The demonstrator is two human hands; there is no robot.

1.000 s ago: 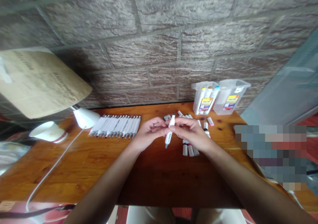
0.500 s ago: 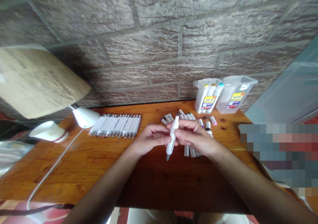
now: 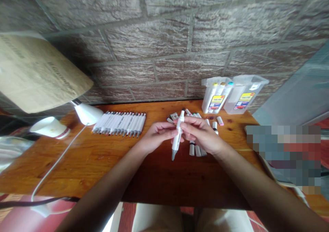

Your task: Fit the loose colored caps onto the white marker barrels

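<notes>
A white marker (image 3: 178, 137) without caps, a grey lower end and a dark upper tip showing, is held above the table between both hands. My left hand (image 3: 159, 136) pinches it at the middle from the left, thumb in front. From the right, my right hand (image 3: 202, 133) grips its upper part with thumb and fingers. Behind and below the right hand lie loose marker caps (image 3: 197, 151), partly hidden by it. To the left, a neat row of uncapped white markers (image 3: 119, 123) lies side by side on the wooden table (image 3: 102, 163).
Near the wall stand a clear plastic case (image 3: 214, 96) with several markers and another clear case (image 3: 239, 98). A lamp (image 3: 88, 114) with a paper shade and a white cup (image 3: 51, 127) are at the left. A white cable (image 3: 60, 158) crosses the table. A blurred-out item (image 3: 285, 160) lies right.
The marker has turned slightly in my fingers, and its upper tip leans further right. Both hands stay on it. The camera view has shifted slightly.
</notes>
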